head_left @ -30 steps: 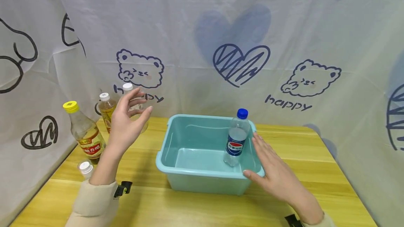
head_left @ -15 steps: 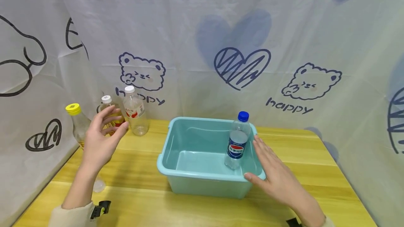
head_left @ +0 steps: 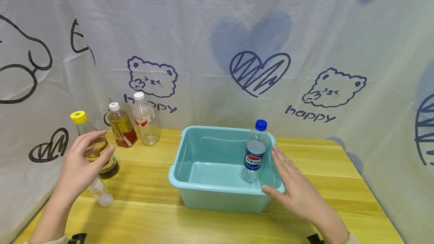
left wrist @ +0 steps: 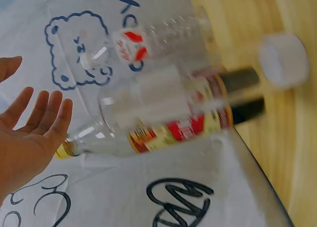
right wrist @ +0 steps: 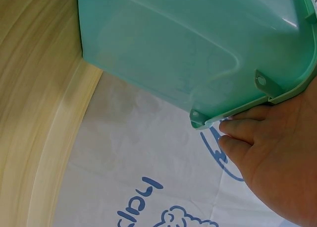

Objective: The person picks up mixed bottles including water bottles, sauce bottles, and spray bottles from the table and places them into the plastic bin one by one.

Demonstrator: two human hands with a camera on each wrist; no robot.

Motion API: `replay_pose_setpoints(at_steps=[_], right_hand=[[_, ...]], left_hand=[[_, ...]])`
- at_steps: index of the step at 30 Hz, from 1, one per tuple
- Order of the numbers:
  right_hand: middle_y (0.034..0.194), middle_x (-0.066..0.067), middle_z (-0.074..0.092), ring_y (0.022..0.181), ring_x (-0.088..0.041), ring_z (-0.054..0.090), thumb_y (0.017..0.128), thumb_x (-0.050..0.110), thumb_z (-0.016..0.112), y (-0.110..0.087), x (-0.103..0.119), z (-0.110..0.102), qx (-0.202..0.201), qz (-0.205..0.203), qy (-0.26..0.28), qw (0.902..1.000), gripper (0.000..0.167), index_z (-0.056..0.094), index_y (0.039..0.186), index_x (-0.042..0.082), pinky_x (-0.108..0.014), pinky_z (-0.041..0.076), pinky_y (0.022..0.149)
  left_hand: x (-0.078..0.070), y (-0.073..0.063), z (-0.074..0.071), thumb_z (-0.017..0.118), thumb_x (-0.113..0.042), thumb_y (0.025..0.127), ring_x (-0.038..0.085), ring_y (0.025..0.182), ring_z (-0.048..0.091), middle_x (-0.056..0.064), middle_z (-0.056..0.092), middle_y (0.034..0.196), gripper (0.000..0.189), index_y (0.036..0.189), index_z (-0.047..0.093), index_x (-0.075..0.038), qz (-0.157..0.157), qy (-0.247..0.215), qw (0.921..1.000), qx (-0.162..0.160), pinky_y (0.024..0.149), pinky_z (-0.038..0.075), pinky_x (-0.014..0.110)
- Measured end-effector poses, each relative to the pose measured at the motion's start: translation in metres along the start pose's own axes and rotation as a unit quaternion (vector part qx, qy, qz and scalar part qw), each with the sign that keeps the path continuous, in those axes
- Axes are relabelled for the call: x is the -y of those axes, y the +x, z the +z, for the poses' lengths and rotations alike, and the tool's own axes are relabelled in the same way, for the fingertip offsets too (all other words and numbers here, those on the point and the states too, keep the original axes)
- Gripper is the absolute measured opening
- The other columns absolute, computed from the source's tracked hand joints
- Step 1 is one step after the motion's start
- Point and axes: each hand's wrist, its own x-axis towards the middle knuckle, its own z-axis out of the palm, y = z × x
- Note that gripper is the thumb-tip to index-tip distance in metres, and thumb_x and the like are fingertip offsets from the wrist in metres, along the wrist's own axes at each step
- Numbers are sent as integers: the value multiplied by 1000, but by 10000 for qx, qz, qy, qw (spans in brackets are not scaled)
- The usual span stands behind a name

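My left hand [head_left: 79, 161] is raised at the left in the head view, fingers loosely curved with nothing between them. Behind it stands a yellow-capped sauce bottle [head_left: 109, 165], partly covered by the fingers. Below the hand is a small clear plastic piece with a white part [head_left: 97, 185], partly hidden by the wrist. My right hand [head_left: 298, 191] rests on the right rim of a light blue tub [head_left: 223, 199], fingers straight. Inside the tub a clear Pepsi bottle [head_left: 254, 157] with a blue cap leans towards the right wall.
Left of the tub, towards the back, stand a white-capped bottle of brown liquid [head_left: 123, 129] and a clear bottle [head_left: 146, 125] with a red-and-white label. A printed cloth [head_left: 203, 29] hangs behind the wooden table [head_left: 149, 217].
My left hand has moved left and down, away from the clear bottle and towards the sauce bottle. My right hand stays on the tub's rim.
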Motion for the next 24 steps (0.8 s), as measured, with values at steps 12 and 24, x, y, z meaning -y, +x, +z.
replay_pose_setpoints(at_steps=[12,24], right_hand=[[174,-10,12,159,-33,18,99,58,62,1,0,1,-11,-29,-5,10000,95,19,166,4,-51,25,126],[174,-9,11,158,-35,19,100,58,62,0,-1,1,-33,-40,4,10000,95,18,166,6,-52,25,126]], left_hand=[[34,-16,-24,78,-4,92,-16,109,47,-2,55,126,45,134,63,2,55,391,9963,767,85,43,-2],[58,-31,-43,76,-23,97,-24,109,42,0,58,134,47,138,62,-4,-454,703,9807,1768,78,49,5]])
